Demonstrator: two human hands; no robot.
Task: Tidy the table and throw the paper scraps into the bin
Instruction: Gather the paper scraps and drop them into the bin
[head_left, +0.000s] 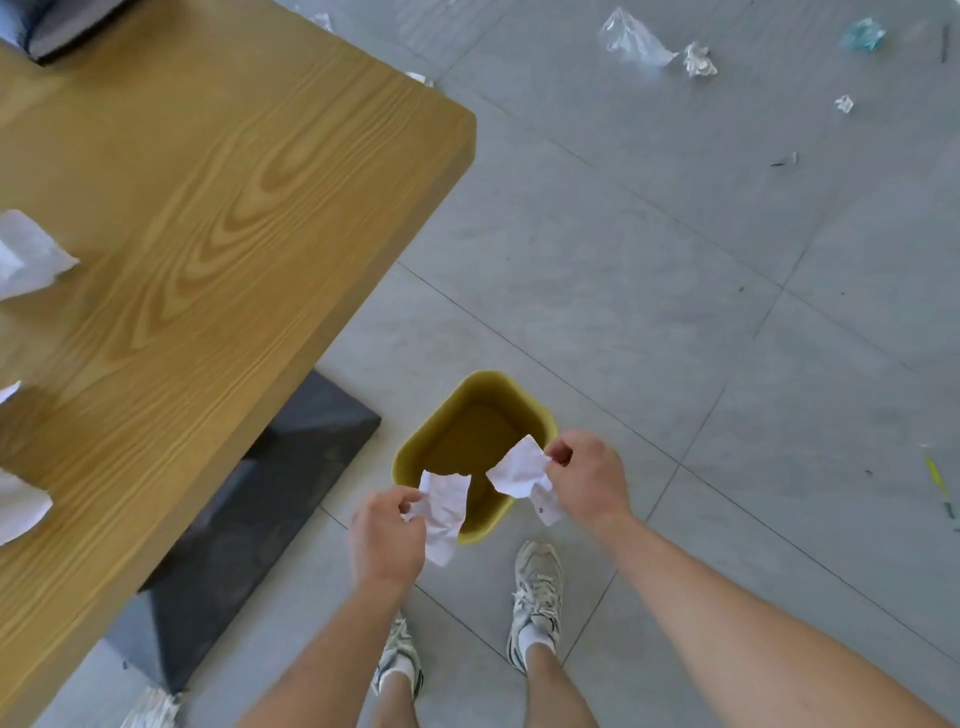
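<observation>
A small olive-yellow bin (415, 441) stands on the grey tiled floor just in front of my feet. Over its near rim, my left hand (384, 535) pinches a white paper scrap (444, 512). At the bin's right rim, my right hand (584, 475) grips a second white paper scrap (519, 467). Both scraps hang above or at the bin's opening. More white paper pieces lie on the wooden table (208, 208) at its left edge: one (28, 254) higher up and one (18, 506) lower down.
The table's dark base (249, 525) sits on the floor left of the bin. Crumpled paper (698, 60), clear plastic (631, 39), a teal scrap (865, 34) and small bits litter the floor at the far right. A crumpled wad (153, 709) lies by the table base.
</observation>
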